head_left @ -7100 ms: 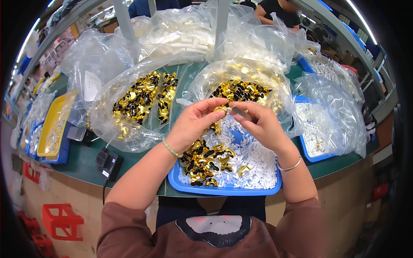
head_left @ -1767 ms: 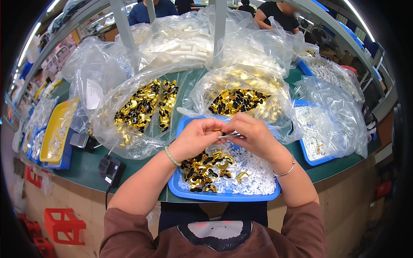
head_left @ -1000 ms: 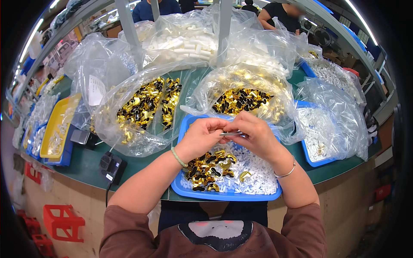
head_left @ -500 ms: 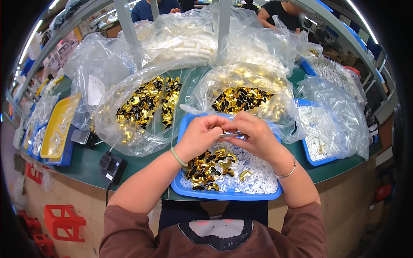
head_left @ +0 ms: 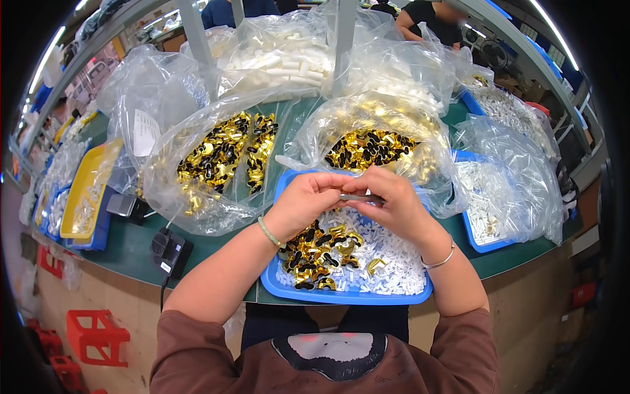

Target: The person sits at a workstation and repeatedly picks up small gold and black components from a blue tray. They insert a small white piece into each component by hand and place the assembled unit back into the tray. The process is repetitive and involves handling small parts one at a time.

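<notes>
Both my hands meet over the far part of a blue tray (head_left: 348, 297), fingertips almost touching. My right hand (head_left: 388, 197) is closed on a slim grey metal tool (head_left: 362, 197), perhaps tweezers, its tip pointing at the left fingers. My left hand (head_left: 307, 202) is closed in a pinch; whatever lies between its thumb and fingers is hidden. Below them in the tray, a heap of shiny gold-and-black parts (head_left: 308, 262) covers the left side. Small white plastic pieces (head_left: 397, 272) fill the right, with a single gold part (head_left: 375, 266) on top.
Clear bags of gold-and-black parts (head_left: 213, 154) (head_left: 371, 148) stand beyond the tray. Behind them are bags of white tubes (head_left: 289, 65). Another blue tray (head_left: 482, 246) of white pieces sits right; a yellow tray (head_left: 82, 197) and a black device (head_left: 172, 253) are left.
The metal tool has turned slightly and sits a little higher between my hands. My right fingers have shifted their grip on it, and my left fingers lie flatter together.
</notes>
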Demonstrator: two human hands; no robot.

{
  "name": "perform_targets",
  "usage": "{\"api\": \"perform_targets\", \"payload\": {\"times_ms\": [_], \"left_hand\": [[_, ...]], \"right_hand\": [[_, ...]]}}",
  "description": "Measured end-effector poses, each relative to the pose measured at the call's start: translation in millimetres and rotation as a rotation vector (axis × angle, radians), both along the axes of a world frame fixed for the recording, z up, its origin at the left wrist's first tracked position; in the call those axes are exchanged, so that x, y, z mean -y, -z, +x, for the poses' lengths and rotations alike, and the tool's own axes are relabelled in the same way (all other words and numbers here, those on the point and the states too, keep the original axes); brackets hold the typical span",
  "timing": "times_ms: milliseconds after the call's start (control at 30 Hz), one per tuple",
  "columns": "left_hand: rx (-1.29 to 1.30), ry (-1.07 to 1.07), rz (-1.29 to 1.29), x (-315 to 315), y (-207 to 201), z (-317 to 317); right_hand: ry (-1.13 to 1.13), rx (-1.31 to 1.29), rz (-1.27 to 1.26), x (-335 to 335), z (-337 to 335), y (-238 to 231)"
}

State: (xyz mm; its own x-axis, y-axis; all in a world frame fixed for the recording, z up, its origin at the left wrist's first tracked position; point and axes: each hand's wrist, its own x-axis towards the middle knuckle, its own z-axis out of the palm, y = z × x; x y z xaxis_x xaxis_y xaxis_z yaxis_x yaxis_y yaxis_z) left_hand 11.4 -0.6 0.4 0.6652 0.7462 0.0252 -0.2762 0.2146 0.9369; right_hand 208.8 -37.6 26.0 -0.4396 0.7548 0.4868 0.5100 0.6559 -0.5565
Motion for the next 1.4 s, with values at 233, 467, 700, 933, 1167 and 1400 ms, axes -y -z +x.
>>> {"api": "perform_targets", "payload": {"times_ms": [233,467,700,933,1167,1400], "left_hand": [[-0.180,-0.035,0.184,1,0,-3],[-0.063,-0.018,0.089,-1,0,-2],[-0.229,-0.156,0.031,1,-12,-7],[0.063,-0.210,-0.137,-7,0,-5],[0.034,-0.147,-0.088,-5,0,-5],[0.016,-0.180,-0.099,-4,-1,-5]], "right_hand": [[0.015,-0.033,0.028,4,-3,-3],[0.159,-0.279,0.187,-3,6,-5],[0.117,-0.503,-0.256,13,7,-13],[0.001,-0.404,0.025,2,0,-8],[0.035,-0.212,0.218,0,-9,-5],[0.021,-0.183,0.276,-1,-12,0]]}}
